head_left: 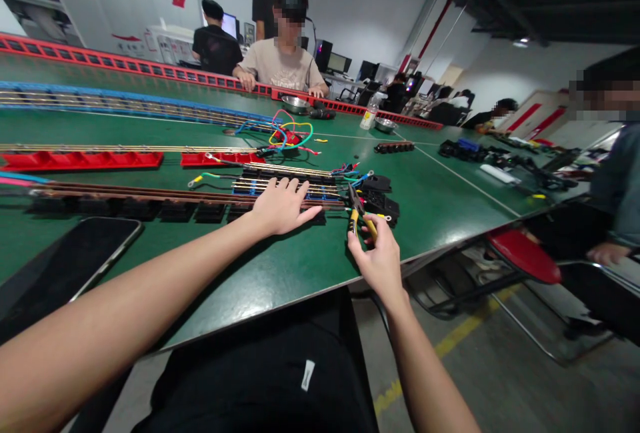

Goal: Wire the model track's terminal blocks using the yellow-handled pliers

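Note:
My left hand (281,208) lies flat with spread fingers on the brown and brass bars of a long black rail assembly (165,198). In my right hand (379,254) is a pair of pliers (356,210) with yellow and black handles, its jaws up against the right end of the bars. Around the jaws are thin coloured wires with ring terminals, one on a blue wire (370,174), and black end blocks (383,205). A green wire (207,177) with a ring terminal sticks out left of my left hand.
A dark phone or tablet (70,266) lies at the left. Red trays (85,160), a blue rail (125,103) and looped wires (290,134) are behind the assembly. Farther back stand a bottle (373,110) and metal bowls (295,105). People sit across and at the right.

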Tool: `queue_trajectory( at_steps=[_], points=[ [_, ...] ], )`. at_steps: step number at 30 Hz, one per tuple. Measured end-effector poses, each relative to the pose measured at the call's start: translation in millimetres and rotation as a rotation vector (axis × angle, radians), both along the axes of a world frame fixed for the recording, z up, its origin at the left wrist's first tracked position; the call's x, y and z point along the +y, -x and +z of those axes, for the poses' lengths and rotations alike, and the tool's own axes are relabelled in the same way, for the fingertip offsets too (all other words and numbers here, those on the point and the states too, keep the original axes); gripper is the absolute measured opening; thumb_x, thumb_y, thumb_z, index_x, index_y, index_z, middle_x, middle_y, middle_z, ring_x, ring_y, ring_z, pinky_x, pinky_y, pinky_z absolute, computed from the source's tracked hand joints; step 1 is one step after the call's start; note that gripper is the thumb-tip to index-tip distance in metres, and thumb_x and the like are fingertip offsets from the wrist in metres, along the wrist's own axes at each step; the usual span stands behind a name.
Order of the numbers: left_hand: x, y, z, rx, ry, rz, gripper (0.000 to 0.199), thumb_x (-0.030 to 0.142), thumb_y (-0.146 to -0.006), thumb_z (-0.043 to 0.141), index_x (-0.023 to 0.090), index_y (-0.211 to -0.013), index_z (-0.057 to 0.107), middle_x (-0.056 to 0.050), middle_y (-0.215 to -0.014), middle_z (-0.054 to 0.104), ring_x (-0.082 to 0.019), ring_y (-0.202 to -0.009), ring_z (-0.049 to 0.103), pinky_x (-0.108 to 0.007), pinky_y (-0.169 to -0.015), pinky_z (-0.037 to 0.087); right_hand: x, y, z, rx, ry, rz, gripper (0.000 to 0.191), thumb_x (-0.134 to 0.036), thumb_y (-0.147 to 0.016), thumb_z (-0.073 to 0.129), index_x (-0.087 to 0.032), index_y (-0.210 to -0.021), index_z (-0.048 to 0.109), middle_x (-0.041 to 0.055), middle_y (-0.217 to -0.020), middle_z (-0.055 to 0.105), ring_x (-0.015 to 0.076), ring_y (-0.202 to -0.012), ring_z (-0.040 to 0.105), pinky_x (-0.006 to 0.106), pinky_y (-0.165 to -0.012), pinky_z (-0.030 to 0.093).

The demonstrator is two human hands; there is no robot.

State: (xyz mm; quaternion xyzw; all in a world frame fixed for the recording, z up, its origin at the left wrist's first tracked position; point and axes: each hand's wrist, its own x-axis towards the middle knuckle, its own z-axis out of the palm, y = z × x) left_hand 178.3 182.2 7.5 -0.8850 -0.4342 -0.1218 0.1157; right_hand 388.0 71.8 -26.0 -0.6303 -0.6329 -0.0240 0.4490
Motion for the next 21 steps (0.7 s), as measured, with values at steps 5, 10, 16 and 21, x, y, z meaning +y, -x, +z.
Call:
queue_trajectory(
  at_steps=[5, 10, 16, 21],
  points=[
    [0.2, -0.3, -0.4, 0.001, -0.018, 0.003, 0.078, 0.067, -0.095, 0.019, 0.011, -0.143, 0.044, -0.019, -0.134, 0.055, -0.036, -0.121, 0.051, -0.047, -0.099, 0.034, 2.5, -1.8, -1.2, -0.018, -0.060, -0.011, 0.039, -0.034, -0.077, 0.070, -0.019, -0.110, 0.058, 0.0105, -0.107, 0.060, 0.0203, -0.084, 0.063, 0.032, -0.064, 0.055],
    [0.1, -0.6, 0.6, 0.006, -0.013, 0.007, 0.078, 0.067, -0.095, 0.018, 0.011, -0.143, 0.044, -0.019, -0.134, 0.056, -0.035, -0.120, 0.052, -0.046, -0.099, 0.034, 2.2, -0.3, -1.1, -0.003, -0.088, -0.031, 0.035, -0.028, -0.074, 0.069, -0.020, -0.106, 0.060, 0.0100, -0.107, 0.056, 0.0212, -0.087, 0.061, 0.033, -0.065, 0.056],
    [0.8, -0.6, 0.5, 0.011, -0.012, 0.006, 0.076, 0.066, -0.095, 0.020, 0.012, -0.142, 0.045, -0.018, -0.134, 0.056, -0.035, -0.119, 0.052, -0.046, -0.098, 0.033, 4.0, 0.3, -6.2, -0.004, -0.133, -0.038, 0.023, -0.023, -0.074, 0.066, -0.020, -0.096, 0.064, 0.0124, -0.112, 0.058, 0.0274, -0.109, 0.058, 0.034, -0.067, 0.056],
    [0.2, -0.7, 0.8, 0.010, -0.022, -0.001, 0.076, 0.066, -0.095, 0.020, 0.011, -0.141, 0.046, -0.019, -0.133, 0.056, -0.035, -0.120, 0.051, -0.046, -0.098, 0.035, 5.7, -0.9, -8.9, -0.027, -0.126, -0.069, 0.023, -0.022, -0.072, 0.066, -0.020, -0.095, 0.065, 0.0127, -0.114, 0.058, 0.0295, -0.111, 0.058, 0.043, -0.079, 0.055]
  ],
)
